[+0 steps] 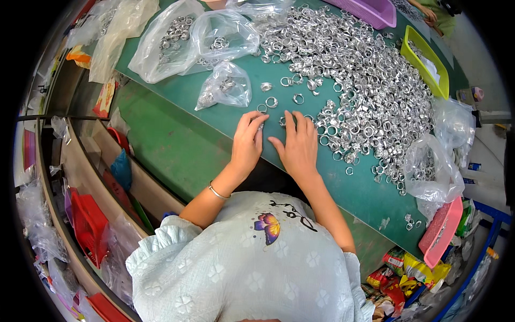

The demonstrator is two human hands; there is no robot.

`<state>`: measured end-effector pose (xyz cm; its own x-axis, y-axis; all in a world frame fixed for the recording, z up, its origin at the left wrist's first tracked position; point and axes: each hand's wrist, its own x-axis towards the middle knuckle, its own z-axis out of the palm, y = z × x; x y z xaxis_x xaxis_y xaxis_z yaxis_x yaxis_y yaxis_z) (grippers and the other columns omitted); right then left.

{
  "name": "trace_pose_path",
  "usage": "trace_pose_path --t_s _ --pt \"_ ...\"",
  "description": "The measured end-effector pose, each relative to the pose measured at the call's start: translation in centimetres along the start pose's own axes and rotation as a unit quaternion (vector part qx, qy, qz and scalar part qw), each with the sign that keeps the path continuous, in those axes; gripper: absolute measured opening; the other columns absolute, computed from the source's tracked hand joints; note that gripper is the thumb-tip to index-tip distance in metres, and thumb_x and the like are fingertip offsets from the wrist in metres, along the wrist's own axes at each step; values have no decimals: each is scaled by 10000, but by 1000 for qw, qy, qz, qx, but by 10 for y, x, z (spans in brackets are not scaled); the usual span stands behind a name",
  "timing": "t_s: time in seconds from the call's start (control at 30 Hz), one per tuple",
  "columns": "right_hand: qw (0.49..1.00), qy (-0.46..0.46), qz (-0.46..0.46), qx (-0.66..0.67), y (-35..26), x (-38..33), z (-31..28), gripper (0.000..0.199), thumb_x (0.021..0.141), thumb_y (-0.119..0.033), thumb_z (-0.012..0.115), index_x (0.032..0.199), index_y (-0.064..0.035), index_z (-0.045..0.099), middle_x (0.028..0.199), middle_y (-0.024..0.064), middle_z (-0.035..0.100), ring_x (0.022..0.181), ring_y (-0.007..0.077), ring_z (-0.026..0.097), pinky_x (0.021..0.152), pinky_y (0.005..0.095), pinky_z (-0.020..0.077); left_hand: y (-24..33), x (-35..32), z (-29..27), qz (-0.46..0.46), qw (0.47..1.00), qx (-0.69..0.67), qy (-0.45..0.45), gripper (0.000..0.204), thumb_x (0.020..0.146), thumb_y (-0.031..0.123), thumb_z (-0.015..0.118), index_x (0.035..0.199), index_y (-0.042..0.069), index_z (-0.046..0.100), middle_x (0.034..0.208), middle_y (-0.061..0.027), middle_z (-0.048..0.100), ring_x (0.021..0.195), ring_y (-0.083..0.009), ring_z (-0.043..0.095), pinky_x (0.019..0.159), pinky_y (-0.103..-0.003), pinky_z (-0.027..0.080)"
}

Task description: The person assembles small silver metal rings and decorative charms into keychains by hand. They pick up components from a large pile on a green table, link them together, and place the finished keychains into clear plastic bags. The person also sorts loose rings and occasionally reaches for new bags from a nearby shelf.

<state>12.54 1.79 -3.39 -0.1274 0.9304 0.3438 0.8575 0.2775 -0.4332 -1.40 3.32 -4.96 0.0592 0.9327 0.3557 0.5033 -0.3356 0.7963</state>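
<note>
Silver metal rings (354, 91) cover most of the green surface (177, 145), one big loose heap running from top centre down to the right edge.

Left hand (248, 142): palm down on the surface, fingers close together and stretched forward, tips touching a small ring (262, 126) at the near edge of the scatter. Cannot tell if the ring is pinched or just pressed flat.

Right hand (298, 146): just beside the left, palm down, fingers slightly spread, thumb angled toward the left hand. Fingertips sit at the edge of the heap, near another ring (282, 121). No clear grip visible.

A few single rings (271, 101) lie apart from the heap, just ahead of both hands.

Around:
- Clear plastic bags (225, 86) with rings inside, up and left of the hands; more bags (166, 45) behind them.
- Another clear bag (432, 166) holding rings, right of the heap.
- Yellow-green tray (429, 59) at the far right edge of the heap.
- Purple tray (370, 11) at the top.
- Pink tray (442, 231) at the lower right, off the heap's end.
- Red bins (88, 225) on the shelf left of the surface, lower down.
- Thin bracelet (217, 191) on the left wrist.
- Another person's hand (426, 13) at the top right, well apart from the two working hands.
</note>
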Motion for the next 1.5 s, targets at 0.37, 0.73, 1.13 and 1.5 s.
trace_pose_path --t_s 0.37,0.73,1.13,1.5 --pt "993 -6 -90 -71 11 2 15 218 736 -136 655 891 -34 541 794 86 461 773 237 499 615 337 431 -9 -1 -12 10 999 20 47 328 691 -138 566 988 -1 596 982 -119 565 919 -266 557 798 -325 447" --pt "997 -26 -64 -34 18 -13 4 272 758 -167 655 973 -43 544 892 94 479 824 249 495 658 334 434 -18 9 -7 20 988 152 14 333 739 -15 587 1068 36 576 1048 -107 522 1006 -278 483 819 -363 374" --pt "987 -51 -149 31 6 -2 8 220 716 -221 684 842 -91 559 842 64 482 797 228 497 628 326 432 -21 15 6 49 985 166 15 205 741 82 656 937 47 609 1012 -77 538 994 -249 486 852 -373 336" --pt "984 78 6 162 25 -7 13 66 770 -52 628 781 -21 571 688 51 553 541 169 549 464 297 441 30 -17 -13 -271 762 -588 -11 249 817 50 536 1058 3 497 1088 -151 554 984 -256 551 824 -346 464"
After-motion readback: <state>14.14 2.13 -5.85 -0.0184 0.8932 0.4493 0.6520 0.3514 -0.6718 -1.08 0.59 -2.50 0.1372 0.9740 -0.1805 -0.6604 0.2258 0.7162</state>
